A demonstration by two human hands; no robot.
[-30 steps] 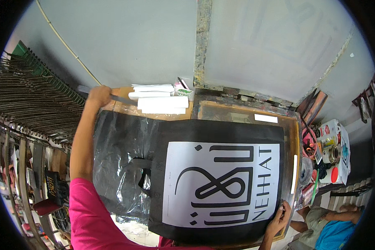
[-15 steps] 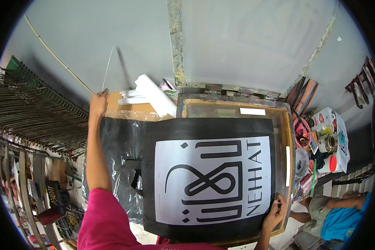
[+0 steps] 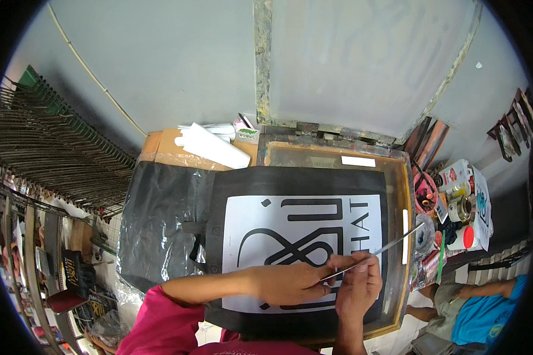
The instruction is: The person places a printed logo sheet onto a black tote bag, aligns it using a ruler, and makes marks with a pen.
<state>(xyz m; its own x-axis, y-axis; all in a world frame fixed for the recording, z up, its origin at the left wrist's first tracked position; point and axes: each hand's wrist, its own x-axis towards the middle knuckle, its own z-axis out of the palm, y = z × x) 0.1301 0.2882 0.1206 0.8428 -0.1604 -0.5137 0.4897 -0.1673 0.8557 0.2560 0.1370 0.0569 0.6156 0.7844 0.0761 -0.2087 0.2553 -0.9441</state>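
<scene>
Over the lower right of a white printed sheet [image 3: 254, 214], both my hands are closed on a thin metal ruler [image 3: 400, 239]. My left hand [image 3: 293, 283] reaches across from the left and grips its lower end. Close beside it, my right hand [image 3: 359, 291] pinches the ruler farther along, and the free end points up and right. The sheet bears a large black line design and lettering, partly covered by my hands. It lies on a black fabric bag [image 3: 302, 178], whose handle [image 3: 196, 251] is on the left. Under the bag is a wooden-framed screen [image 3: 404, 177].
Clear plastic with dark contents [image 3: 154, 231] lies left of the bag. White paper rolls [image 3: 216, 148] rest on a cardboard box [image 3: 160, 149] behind. Tubs and jars [image 3: 461, 207] crowd the right side. A person in a blue shirt [image 3: 485, 310] sits at lower right; a metal rack [image 3: 53, 136] stands left.
My left hand has brought the ruler from the far left down over the sheet. My right hand has left the bag's lower right corner and moved left onto the ruler.
</scene>
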